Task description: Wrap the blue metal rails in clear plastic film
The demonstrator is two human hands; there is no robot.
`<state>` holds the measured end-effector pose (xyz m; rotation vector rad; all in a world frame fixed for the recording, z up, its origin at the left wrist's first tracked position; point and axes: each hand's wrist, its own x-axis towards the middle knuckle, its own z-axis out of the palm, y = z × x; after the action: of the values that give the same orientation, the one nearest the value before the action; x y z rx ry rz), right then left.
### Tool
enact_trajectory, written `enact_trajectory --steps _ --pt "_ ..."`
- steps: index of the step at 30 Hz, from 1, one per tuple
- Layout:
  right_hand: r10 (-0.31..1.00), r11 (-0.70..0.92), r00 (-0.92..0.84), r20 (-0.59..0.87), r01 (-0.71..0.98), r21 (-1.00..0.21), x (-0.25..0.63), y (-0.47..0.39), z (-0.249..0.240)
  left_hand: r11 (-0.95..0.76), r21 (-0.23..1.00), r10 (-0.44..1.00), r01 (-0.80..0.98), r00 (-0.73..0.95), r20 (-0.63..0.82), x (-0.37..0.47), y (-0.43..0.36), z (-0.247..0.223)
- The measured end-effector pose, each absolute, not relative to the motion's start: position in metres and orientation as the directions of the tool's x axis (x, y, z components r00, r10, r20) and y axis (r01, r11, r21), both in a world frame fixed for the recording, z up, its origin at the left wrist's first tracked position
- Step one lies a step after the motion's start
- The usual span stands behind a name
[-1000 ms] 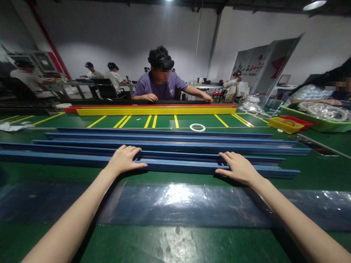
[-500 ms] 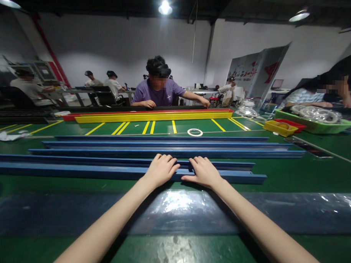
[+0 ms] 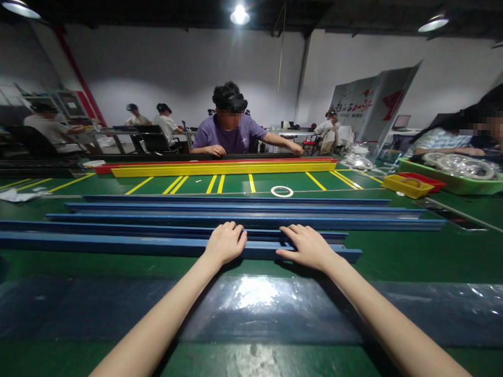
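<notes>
A long blue channel-shaped rail (image 3: pixel 150 243) lies crosswise on the green table in front of me. My left hand (image 3: pixel 226 243) is over it, with the fingers curled over the far side and the thumb on the near side; the hand is closed on the rail. Farther right along the same rail rests my right hand (image 3: pixel 307 246), its fingers stretched out across the top and its thumb spread apart. Beyond my hands, more blue rails (image 3: pixel 258 220) lie roughly parallel. The undersides of both hands are hidden.
A clear plastic sheet (image 3: pixel 292 316) crosses the near table. Farther off lie a white ring (image 3: pixel 281 192), yellow rail (image 3: pixel 223 168) and red rail (image 3: pixel 106 168). A yellow tray (image 3: pixel 406 187) and green basket (image 3: pixel 458 183) stand right. A co-worker (image 3: pixel 229 130) sits opposite.
The near blue rail has slid left. My left hand has shifted slightly left, while my right hand has moved right along the rail, widening the space between them. The view has shifted slightly.
</notes>
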<state>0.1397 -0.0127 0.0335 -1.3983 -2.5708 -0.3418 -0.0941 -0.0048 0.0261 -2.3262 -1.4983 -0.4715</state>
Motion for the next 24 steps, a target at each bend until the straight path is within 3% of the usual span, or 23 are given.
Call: enact_trajectory --steps 4,11,19,21,24 --pt "0.821 0.459 -0.485 0.302 0.874 0.157 0.182 -0.012 0.028 -0.36 -0.102 0.812 0.927 0.365 0.455 -0.119 -0.003 0.026" --pt "0.764 0.514 -0.571 0.299 0.82 0.253 0.188 -0.001 0.022 -0.302 -0.149 0.812 0.941 0.336 0.477 -0.149 -0.001 0.023" --pt "0.766 0.513 -0.559 0.318 0.829 0.224 0.183 0.0 0.022 -0.302 -0.305 0.825 0.903 0.408 0.391 -0.129 -0.017 0.046" --pt "0.773 0.508 -0.543 0.328 0.839 0.195 0.183 -0.002 0.022 -0.378 -0.28 0.796 0.882 0.464 0.389 -0.113 -0.027 0.054" --pt "0.785 0.498 -0.519 0.338 0.853 0.155 0.183 -0.003 0.022 -0.523 -0.131 0.79 0.842 0.536 0.298 -0.092 -0.042 0.059"
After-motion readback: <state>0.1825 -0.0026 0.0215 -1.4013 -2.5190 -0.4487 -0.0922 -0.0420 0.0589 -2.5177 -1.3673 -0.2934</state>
